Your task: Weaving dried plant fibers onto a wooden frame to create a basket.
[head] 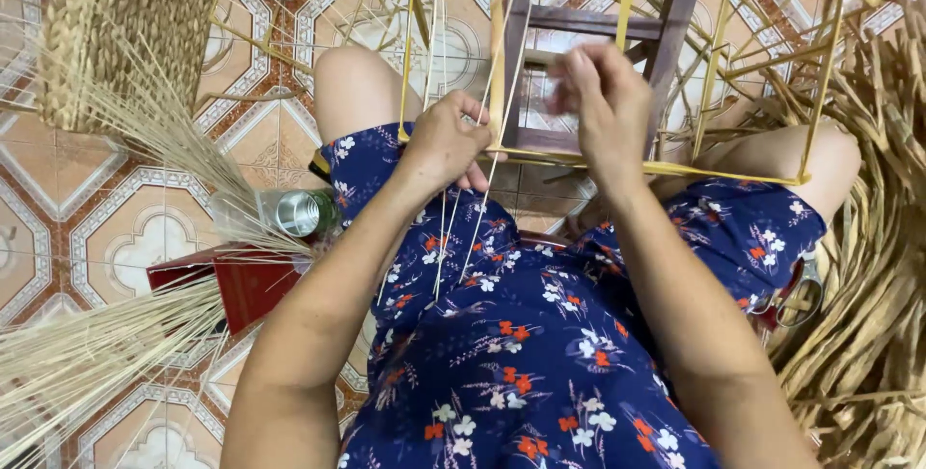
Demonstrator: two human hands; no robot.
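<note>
Above the lap, the left hand (446, 146) pinches thin pale straws (439, 237) against a yellow strip frame (675, 168). The right hand (606, 112) is closed on an upright strip (497, 64), though blurred. This looks like weaving; next, a straw needs careful threading.

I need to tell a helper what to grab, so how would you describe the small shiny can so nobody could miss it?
Start at the red stool on the tiled floor beside the person's left knee. The can lies on its side just above the stool, among pale straw stalks. It is the only silver metal thing there, with a green end.
</note>
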